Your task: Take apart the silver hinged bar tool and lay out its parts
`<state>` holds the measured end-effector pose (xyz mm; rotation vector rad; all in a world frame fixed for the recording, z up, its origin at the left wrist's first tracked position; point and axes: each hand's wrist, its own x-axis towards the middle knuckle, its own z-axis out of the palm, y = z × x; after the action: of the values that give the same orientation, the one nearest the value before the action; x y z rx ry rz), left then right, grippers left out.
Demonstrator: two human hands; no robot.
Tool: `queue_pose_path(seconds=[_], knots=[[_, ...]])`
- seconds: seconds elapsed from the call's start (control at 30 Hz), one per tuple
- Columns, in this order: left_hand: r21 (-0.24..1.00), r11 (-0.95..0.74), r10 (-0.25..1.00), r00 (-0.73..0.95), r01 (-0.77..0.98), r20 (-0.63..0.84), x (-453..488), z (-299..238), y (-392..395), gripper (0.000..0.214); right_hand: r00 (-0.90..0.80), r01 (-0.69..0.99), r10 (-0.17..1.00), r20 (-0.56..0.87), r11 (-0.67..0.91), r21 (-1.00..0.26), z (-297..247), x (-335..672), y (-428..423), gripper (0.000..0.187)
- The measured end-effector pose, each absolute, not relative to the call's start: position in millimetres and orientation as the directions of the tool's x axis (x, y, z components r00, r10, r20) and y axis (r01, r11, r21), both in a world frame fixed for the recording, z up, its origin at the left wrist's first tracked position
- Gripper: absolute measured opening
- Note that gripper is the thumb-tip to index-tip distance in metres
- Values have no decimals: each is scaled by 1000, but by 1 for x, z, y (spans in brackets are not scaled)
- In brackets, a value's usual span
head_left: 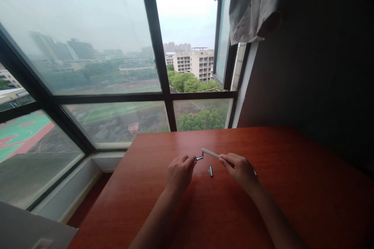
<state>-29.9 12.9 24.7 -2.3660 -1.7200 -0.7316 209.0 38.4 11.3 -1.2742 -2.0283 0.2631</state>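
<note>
Both of my hands hover over a reddish-brown wooden table point(292, 186). My right hand point(240, 169) grips a slim white stick-like handle point(210, 153) that points left. My left hand point(179, 171) pinches a small metal piece point(200, 157) at the handle's left end. A small dark oblong part point(210, 171) lies flat on the table between the two hands, touching neither. Behind my right hand a tiny dark bit point(255, 172) peeks out; what it is I cannot tell.
The table's far edge meets a large window with dark frames point(159, 46); one pane at the right stands open point(223, 27). A pale shirt point(254, 4) hangs above the table's far right. A dark wall point(321, 66) runs along the right side.
</note>
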Motion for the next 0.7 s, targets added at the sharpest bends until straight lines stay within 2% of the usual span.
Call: queue_pose_path(seconds=[0.37,0.7], knots=[[194,-337,862,219,921,458,-31,24,13,20,-355,665,840,410,535,-521,14,211,37,29],[182,-352,860,241,918,449,-29,26,12,19,-254,701,852,457,488,-520,14,209,37,26]])
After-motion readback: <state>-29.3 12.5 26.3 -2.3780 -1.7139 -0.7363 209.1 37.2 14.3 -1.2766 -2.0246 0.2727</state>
